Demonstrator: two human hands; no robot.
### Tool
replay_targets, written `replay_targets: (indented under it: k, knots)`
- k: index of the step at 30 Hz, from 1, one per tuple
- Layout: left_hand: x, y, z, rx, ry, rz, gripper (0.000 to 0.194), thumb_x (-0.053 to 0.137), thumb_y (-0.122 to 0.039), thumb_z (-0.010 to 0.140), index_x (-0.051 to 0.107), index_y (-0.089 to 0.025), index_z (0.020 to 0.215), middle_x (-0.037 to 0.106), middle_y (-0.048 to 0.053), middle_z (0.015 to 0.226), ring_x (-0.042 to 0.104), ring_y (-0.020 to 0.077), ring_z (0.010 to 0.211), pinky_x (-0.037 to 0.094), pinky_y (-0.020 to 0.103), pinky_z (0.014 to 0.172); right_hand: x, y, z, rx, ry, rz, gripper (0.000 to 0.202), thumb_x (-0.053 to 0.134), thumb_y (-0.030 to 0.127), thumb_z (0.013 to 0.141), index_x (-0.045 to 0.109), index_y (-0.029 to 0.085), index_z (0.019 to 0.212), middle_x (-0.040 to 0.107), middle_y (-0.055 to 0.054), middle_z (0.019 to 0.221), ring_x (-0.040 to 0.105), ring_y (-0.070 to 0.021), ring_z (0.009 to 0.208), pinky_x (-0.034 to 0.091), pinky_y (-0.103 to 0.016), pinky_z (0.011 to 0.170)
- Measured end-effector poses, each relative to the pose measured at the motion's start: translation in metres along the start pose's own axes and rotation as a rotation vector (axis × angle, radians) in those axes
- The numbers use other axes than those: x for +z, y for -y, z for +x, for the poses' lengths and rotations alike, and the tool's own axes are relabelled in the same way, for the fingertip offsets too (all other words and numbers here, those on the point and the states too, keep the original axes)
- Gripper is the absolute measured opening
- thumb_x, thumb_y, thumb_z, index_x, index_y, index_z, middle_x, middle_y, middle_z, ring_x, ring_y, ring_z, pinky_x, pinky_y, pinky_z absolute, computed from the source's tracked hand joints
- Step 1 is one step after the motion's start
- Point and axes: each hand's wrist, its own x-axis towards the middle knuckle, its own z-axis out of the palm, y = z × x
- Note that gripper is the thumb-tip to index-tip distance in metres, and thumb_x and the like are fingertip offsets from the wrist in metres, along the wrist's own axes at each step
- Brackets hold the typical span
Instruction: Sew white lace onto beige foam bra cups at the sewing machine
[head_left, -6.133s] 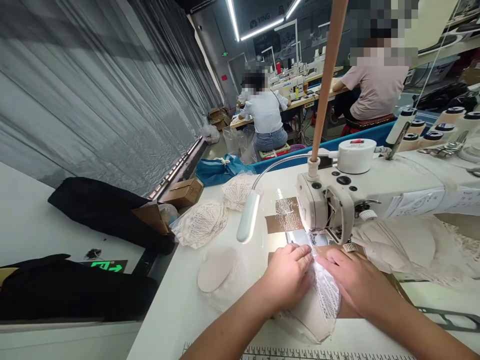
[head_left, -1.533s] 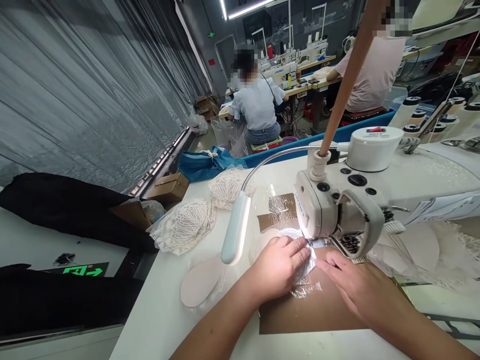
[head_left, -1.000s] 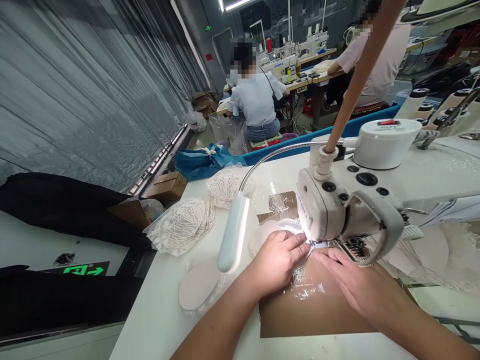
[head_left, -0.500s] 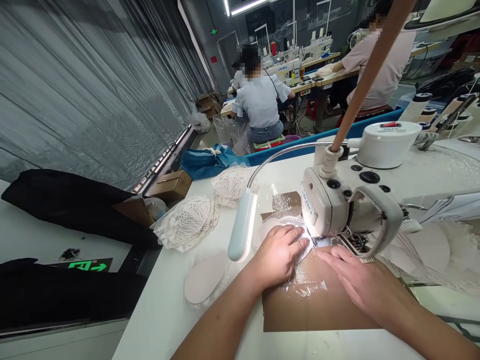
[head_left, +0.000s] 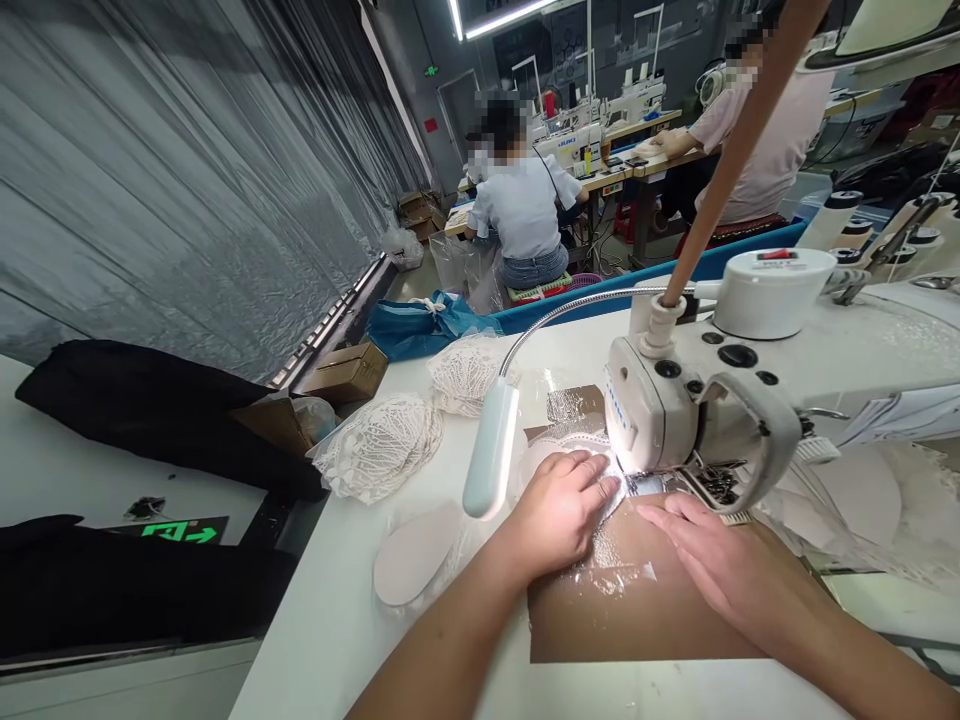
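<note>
Head view: the left hand [head_left: 562,510] lies palm down on the lace piece [head_left: 544,447], fingers together and slightly bent, pressing it flat rather than clenching it. The piece sits on the brown sheet [head_left: 622,620], just left of and partly beneath the head of the sewing machine [head_left: 645,420]; its scalloped edge shows beyond the fingers, and the rest is covered by the hand. The right hand [head_left: 701,540] is placed on the sheet to the right of the piece, index finger extended toward the needle area, other fingers partly curled; whether it grips anything cannot be determined. The fingertips of the two hands are near each other but apart. The needle is not clearly visible. The lamp [head_left: 490,455] hangs on its flexible neck left of the machine, above the table [head_left: 322,610]. Two lace stacks [head_left: 375,450] are noted on the table beyond the left forearm, one behind the other. An oval pad [head_left: 414,557] lies nearer, with clear film about it. Pale fabric [head_left: 862,490] is heaped right of the machine head. A wooden rod [head_left: 742,150] rises at a slant from the machine; thread cones [head_left: 836,215] stand behind it. In the background, two persons [head_left: 521,215] are seated at other worktables.
</note>
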Motion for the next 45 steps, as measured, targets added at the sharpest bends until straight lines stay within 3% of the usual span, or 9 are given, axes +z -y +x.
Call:
replay_targets:
  k: [4,8,14,19,22,25,31,39,45]
  knots:
    - [-0.009,-0.013,-0.001,-0.153,0.037,0.133,0.022,0.048,-0.026,0.090,0.061,-0.013,0.102,0.063,0.013,0.103,0.057,0.0274,0.093,0.048,0.039,0.074,-0.002,0.000,0.000,0.034,0.014,-0.005,0.048,0.037,0.008,0.084,0.061,0.027,0.121,0.070,-0.004,0.087,0.065,-0.0162,0.068,0.048,-0.024,0.054]
    - [-0.016,-0.030,-0.007,-0.236,0.117,0.140,0.024,0.051,-0.036,0.089,0.059,-0.016,0.077,0.060,0.007,0.080,0.056,0.0232,0.074,0.045,0.033,0.057,-0.003,0.000,0.000,-0.001,-0.001,-0.030,0.045,0.036,0.008,0.086,0.062,0.022,0.120,0.071,-0.007,0.089,0.068,-0.0186,0.074,0.051,-0.026,0.057]
    - [-0.014,-0.039,-0.009,-0.200,0.090,0.078,0.016,0.050,-0.022,0.087,0.054,-0.017,0.072,0.059,0.005,0.081,0.053,0.0205,0.074,0.046,0.033,0.063,-0.009,-0.001,0.003,-0.025,-0.031,-0.007,0.044,0.032,0.008,0.088,0.065,0.022,0.114,0.071,-0.009,0.100,0.068,-0.0184,0.077,0.053,-0.027,0.062]
    - [-0.010,-0.036,-0.007,-0.064,0.127,-0.057,0.015,0.047,-0.019,0.090,0.061,-0.015,0.092,0.064,0.007,0.096,0.055,0.0214,0.082,0.047,0.033,0.072,-0.005,-0.003,-0.002,-0.006,-0.015,0.040,0.045,0.034,0.010,0.088,0.064,0.025,0.117,0.071,-0.007,0.093,0.067,-0.0196,0.079,0.053,-0.029,0.063]
    - [-0.008,-0.033,-0.009,-0.008,0.088,-0.109,0.030,0.048,-0.018,0.089,0.058,-0.013,0.117,0.063,0.010,0.118,0.056,0.0238,0.092,0.048,0.036,0.079,-0.004,-0.001,-0.003,0.016,-0.001,0.074,0.046,0.034,0.010,0.087,0.064,0.026,0.118,0.070,-0.007,0.090,0.066,-0.0197,0.078,0.052,-0.029,0.064]
    - [-0.005,-0.030,-0.011,0.013,0.062,-0.124,0.039,0.047,-0.018,0.089,0.054,-0.012,0.127,0.058,0.011,0.131,0.056,0.0250,0.097,0.048,0.038,0.082,-0.006,0.004,-0.002,-0.010,0.061,0.108,0.045,0.033,0.008,0.086,0.063,0.022,0.117,0.068,-0.007,0.083,0.063,-0.0180,0.066,0.050,-0.028,0.057]
    - [-0.003,-0.025,-0.009,0.044,0.087,-0.111,0.048,0.048,-0.019,0.085,0.051,-0.011,0.132,0.054,0.012,0.138,0.054,0.0264,0.099,0.046,0.039,0.081,-0.007,0.006,0.002,0.009,0.101,0.138,0.041,0.031,0.008,0.087,0.065,0.021,0.107,0.067,-0.008,0.083,0.062,-0.0177,0.065,0.047,-0.026,0.052]
    - [-0.004,-0.021,-0.004,0.042,0.107,-0.067,0.046,0.049,-0.019,0.086,0.051,-0.011,0.131,0.055,0.013,0.135,0.053,0.0265,0.100,0.044,0.039,0.082,0.011,-0.002,0.000,-0.011,-0.082,0.048,0.049,0.040,0.008,0.082,0.064,0.026,0.121,0.071,-0.007,0.090,0.065,-0.0186,0.074,0.052,-0.026,0.062]
    - [-0.001,-0.019,-0.003,0.054,0.080,-0.075,0.045,0.052,-0.022,0.085,0.053,-0.010,0.129,0.057,0.013,0.132,0.053,0.0264,0.101,0.044,0.040,0.084,0.010,-0.001,0.002,-0.010,-0.081,0.007,0.050,0.039,0.006,0.082,0.064,0.025,0.122,0.071,-0.008,0.088,0.066,-0.0193,0.077,0.054,-0.026,0.063]
